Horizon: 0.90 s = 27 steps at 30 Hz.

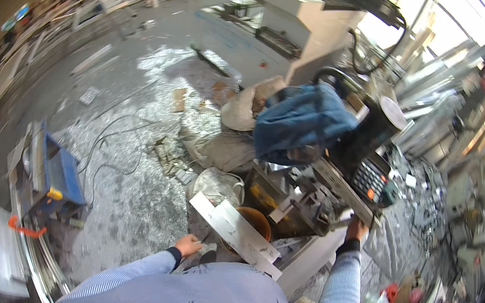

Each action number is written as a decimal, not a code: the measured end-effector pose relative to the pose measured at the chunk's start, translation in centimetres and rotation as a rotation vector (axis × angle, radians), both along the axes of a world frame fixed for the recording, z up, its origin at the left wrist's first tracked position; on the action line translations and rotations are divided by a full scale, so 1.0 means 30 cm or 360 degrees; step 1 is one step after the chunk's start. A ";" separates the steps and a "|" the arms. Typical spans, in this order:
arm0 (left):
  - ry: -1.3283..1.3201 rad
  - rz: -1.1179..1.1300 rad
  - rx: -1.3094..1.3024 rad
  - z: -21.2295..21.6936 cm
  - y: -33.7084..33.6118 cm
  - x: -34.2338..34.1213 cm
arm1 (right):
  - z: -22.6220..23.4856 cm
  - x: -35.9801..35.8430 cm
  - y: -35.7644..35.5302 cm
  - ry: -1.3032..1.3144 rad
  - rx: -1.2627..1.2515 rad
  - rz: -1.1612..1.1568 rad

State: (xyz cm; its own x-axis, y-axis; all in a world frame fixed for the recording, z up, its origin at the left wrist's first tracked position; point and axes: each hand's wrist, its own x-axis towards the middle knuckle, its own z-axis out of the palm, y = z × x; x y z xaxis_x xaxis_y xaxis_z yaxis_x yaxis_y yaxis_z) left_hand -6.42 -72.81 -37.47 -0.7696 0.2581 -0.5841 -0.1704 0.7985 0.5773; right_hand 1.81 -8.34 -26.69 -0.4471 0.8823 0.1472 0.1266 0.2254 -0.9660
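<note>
My left hand, fingers drawn together, hangs just left of two pale flat metal bars lying side by side over an orange-brown bucket. Whatever its fingers hold is too small to tell. Farther right, my right hand is closed at the near end of a long rail on a dark machine with a button panel. What its fingers grip is hidden. A wide pale board slants down beside my right forearm. Behind the bars, metal offcuts fill an open box.
A blue cloth drapes over the machine's left side, near pale sacks. A large grey-white machine stands farther back. On the left are a blue metal stand and a loose cable. Scraps litter the right-hand floor.
</note>
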 end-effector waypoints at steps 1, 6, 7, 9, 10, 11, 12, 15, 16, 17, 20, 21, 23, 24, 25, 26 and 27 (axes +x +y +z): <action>-0.0027 0.0029 -0.0097 -0.008 -0.046 0.009 | 0.013 -0.002 0.003 0.0078 -0.0029 0.0058; 0.0072 0.0227 0.0184 0.100 -0.114 -0.065 | 0.054 -0.031 -0.010 -0.0654 0.0427 -0.0049; 0.0238 0.0168 0.0201 0.172 -0.102 -0.115 | 0.047 -0.030 -0.009 -0.0412 0.0175 -0.0062; 0.0672 0.0050 0.0309 0.367 -0.034 -0.238 | 0.001 -0.059 0.002 -0.0185 0.0332 -0.0099; 0.0869 -0.0065 0.0385 0.487 0.013 -0.305 | -0.026 -0.050 0.021 -0.0649 0.1166 -0.0098; 0.1065 -0.0154 0.0461 0.614 0.069 -0.367 | -0.059 -0.048 0.044 -0.1027 0.1431 -0.0128; 0.1173 -0.0191 0.0638 0.743 0.132 -0.417 | -0.097 -0.049 0.068 -0.0877 0.1528 -0.0093; 0.1578 -0.0423 0.0919 1.110 0.349 -0.534 | -0.219 -0.083 0.137 -0.0826 0.1818 -0.0205; 0.1795 -0.0565 0.0972 1.217 0.423 -0.560 | -0.246 -0.086 0.155 -0.0976 0.2115 -0.0307; 0.2058 -0.0682 0.1055 1.315 0.499 -0.582 | -0.262 -0.098 0.169 -0.1288 0.2369 -0.0381; 0.2422 -0.0937 0.1071 1.545 0.738 -0.637 | -0.275 -0.103 0.141 -0.1886 0.1769 -0.0090; 0.2462 -0.0999 0.1007 1.601 0.814 -0.652 | -0.253 -0.097 0.132 -0.1367 0.1167 -0.0023; 0.2634 -0.1057 0.0884 1.686 0.974 -0.690 | -0.211 -0.101 0.089 -0.1097 0.1501 -0.0168; 0.2742 -0.1098 0.0869 1.713 1.042 -0.716 | -0.177 -0.112 0.086 -0.0913 0.1525 -0.0199; 0.2788 -0.1135 0.0807 1.727 1.111 -0.745 | -0.157 -0.108 0.067 -0.0922 0.1562 -0.0249; 0.2764 -0.1211 0.0688 1.736 1.178 -0.777 | -0.151 -0.091 0.028 -0.1025 0.1566 -0.0285; 0.2669 -0.1304 0.0485 1.735 1.238 -0.808 | -0.139 -0.072 0.000 -0.1192 0.1467 -0.0248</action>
